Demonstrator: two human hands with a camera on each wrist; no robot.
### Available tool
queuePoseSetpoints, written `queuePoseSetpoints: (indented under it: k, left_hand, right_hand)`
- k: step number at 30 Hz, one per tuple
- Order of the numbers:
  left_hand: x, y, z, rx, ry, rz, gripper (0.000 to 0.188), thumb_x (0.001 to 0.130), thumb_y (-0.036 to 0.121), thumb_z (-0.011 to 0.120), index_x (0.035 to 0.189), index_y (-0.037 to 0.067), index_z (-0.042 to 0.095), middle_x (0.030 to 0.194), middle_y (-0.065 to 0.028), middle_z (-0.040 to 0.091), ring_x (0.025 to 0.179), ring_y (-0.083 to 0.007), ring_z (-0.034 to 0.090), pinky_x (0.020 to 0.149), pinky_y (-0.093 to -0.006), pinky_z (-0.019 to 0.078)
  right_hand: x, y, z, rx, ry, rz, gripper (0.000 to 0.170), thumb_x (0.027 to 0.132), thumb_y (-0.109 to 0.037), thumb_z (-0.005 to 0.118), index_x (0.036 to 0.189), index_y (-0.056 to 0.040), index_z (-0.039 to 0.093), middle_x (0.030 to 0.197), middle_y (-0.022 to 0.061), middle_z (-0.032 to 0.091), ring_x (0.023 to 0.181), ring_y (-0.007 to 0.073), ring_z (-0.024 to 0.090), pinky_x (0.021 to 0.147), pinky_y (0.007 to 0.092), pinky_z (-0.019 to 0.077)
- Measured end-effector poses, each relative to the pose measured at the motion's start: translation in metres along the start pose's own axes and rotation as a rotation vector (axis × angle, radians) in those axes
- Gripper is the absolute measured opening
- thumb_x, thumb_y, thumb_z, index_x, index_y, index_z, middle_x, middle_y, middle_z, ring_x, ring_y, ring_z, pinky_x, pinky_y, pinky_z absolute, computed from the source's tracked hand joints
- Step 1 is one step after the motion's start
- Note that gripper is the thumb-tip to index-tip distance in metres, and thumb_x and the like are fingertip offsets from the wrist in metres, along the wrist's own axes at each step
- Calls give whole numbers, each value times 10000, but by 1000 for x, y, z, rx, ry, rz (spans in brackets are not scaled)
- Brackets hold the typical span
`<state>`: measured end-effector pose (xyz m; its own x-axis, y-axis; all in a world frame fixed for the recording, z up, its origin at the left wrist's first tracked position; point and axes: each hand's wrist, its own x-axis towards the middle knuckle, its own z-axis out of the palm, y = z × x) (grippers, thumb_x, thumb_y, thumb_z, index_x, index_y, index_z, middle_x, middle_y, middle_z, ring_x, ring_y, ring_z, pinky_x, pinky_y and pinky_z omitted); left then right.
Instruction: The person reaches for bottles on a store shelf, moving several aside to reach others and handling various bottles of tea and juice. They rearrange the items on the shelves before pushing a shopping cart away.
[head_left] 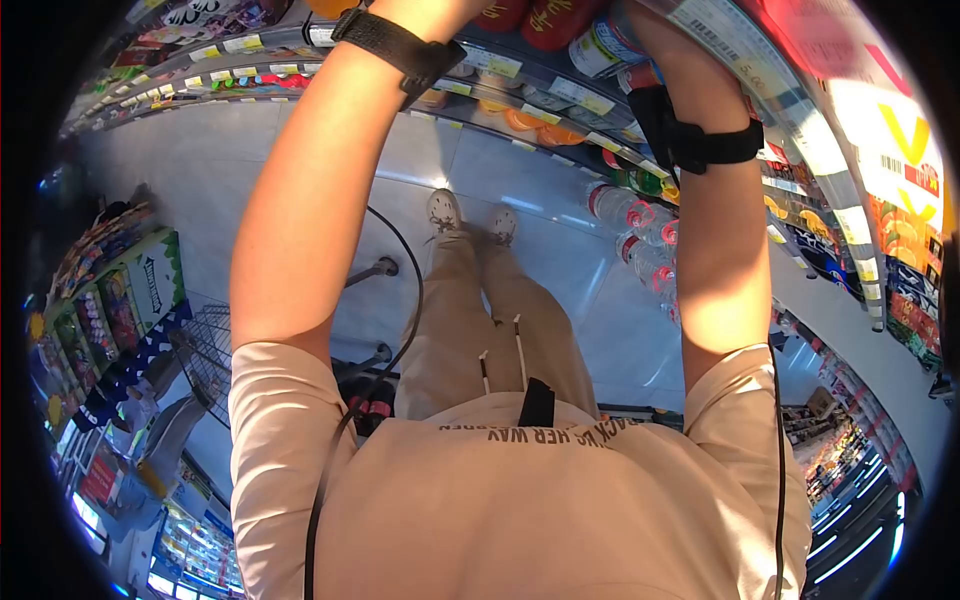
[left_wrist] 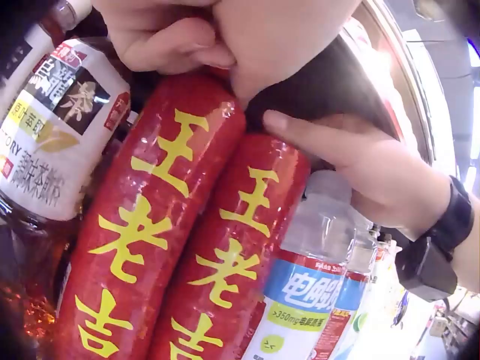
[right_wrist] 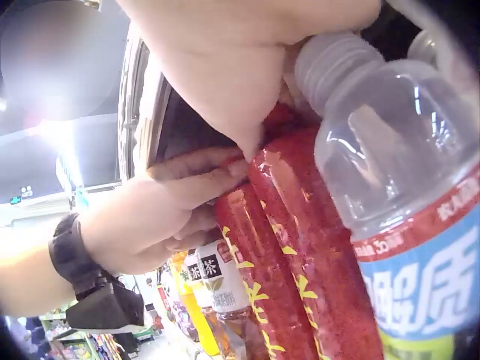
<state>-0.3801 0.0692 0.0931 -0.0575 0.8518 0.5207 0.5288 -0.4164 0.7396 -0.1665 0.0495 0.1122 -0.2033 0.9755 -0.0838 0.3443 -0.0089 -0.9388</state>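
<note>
Two red cylinders with yellow characters [left_wrist: 161, 187] [right_wrist: 319, 232] stand side by side and tilted. My left hand [left_wrist: 225, 37] [right_wrist: 150, 210] curls its fingers and thumb around the top of one of them. At the top of the other is my right hand [left_wrist: 382, 169] [right_wrist: 240, 60], one digit reaching across it and another bent beside it in the right wrist view; its exact contact is partly hidden. In the head view the left hand [head_left: 430, 12] is cut off by the top edge, and the right is mostly hidden by a shelf edge.
A clear bottle with a blue label [left_wrist: 300, 285] [right_wrist: 420, 277] stands close beside the red cylinders, and a tea bottle [left_wrist: 56, 127] on their other side. Shelf edges with price tags [head_left: 590, 95] run below the hands. Bottles [head_left: 640, 235] stand on the floor; a wire basket [head_left: 205, 345] is at left.
</note>
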Motion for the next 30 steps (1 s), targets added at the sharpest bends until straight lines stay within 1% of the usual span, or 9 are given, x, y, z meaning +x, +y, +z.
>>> queuePoseSetpoints:
  k: [1, 7, 12, 14, 16, 19, 22, 28, 30]
  left_hand:
    - [3, -5, 3, 114, 76, 191, 180, 933, 76, 599, 1063, 16, 708, 946, -153, 723, 837, -276, 689, 746, -387, 541]
    - [1, 4, -20, -41, -129, 178, 229, 959, 67, 575, 1145, 2, 691, 977, -164, 720, 828, -283, 693, 732, -390, 552]
    - [0, 24, -39, -246, -340, -341, 266, 981, 94, 555, 1204, 3, 671, 992, -171, 722, 827, -266, 696, 742, -385, 559]
    - [3, 9, -43, -124, -379, -283, 290, 995, 110, 543, 1242, 5, 652, 1004, -165, 726, 826, -253, 695, 743, -376, 561]
    - [8, -29, -44, 199, -383, 35, 322, 1014, 133, 528, 1296, 10, 623, 1022, -149, 732, 827, -233, 693, 742, -360, 562]
    - [4, -18, -47, 18, -381, -93, 358, 1039, 161, 505, 1356, 21, 595, 1067, -133, 735, 850, -235, 693, 751, -365, 565]
    - [3, 45, -59, -104, -416, -522, 379, 1053, 173, 487, 1388, 23, 582, 1146, -141, 723, 964, -250, 691, 836, -377, 561]
    - [1, -22, -51, -120, -443, -2, 401, 998, 132, 558, 1381, 18, 597, 1300, -182, 668, 1189, -268, 625, 1020, -382, 501]
    - [-2, -24, -49, -101, -452, 4, 412, 979, 116, 568, 1377, 12, 599, 1309, -187, 666, 1204, -288, 625, 1034, -385, 500]
  right_hand:
    - [-1, 2, -3, 39, -15, 9, 243, 965, -226, 717, 1153, -75, 695, 1005, 49, 701, 881, 171, 649, 699, 305, 509]
    - [-2, 16, -11, 102, -76, 55, 216, 949, -201, 742, 1133, -97, 699, 985, 11, 686, 845, 140, 627, 634, 276, 480]
    - [-7, -4, -7, 329, -60, 152, 200, 976, -237, 721, 1126, -106, 698, 973, -7, 670, 814, 115, 599, 625, 262, 461]
    - [-6, -10, -6, 299, -66, 148, 200, 979, -243, 718, 1126, -107, 697, 971, -10, 666, 809, 111, 595, 624, 259, 460]
    - [-5, -14, -4, 267, -69, 142, 201, 982, -248, 715, 1126, -109, 696, 969, -13, 662, 804, 106, 590, 622, 256, 458]
    - [-5, -19, -2, 210, -65, 134, 201, 986, -256, 711, 1126, -112, 694, 967, -18, 656, 797, 100, 584, 619, 252, 456]
    - [-10, -28, 1, 142, -58, 130, 201, 991, -263, 706, 1126, -115, 692, 964, -22, 650, 790, 93, 578, 617, 247, 453]
    - [-6, -34, 9, 7, -46, 130, 203, 1000, -279, 698, 1127, -121, 688, 959, -31, 638, 775, 80, 565, 612, 238, 448]
    - [-6, -35, 12, -32, -42, 130, 204, 1002, -284, 695, 1127, -123, 686, 957, -34, 634, 770, 75, 561, 610, 235, 447]
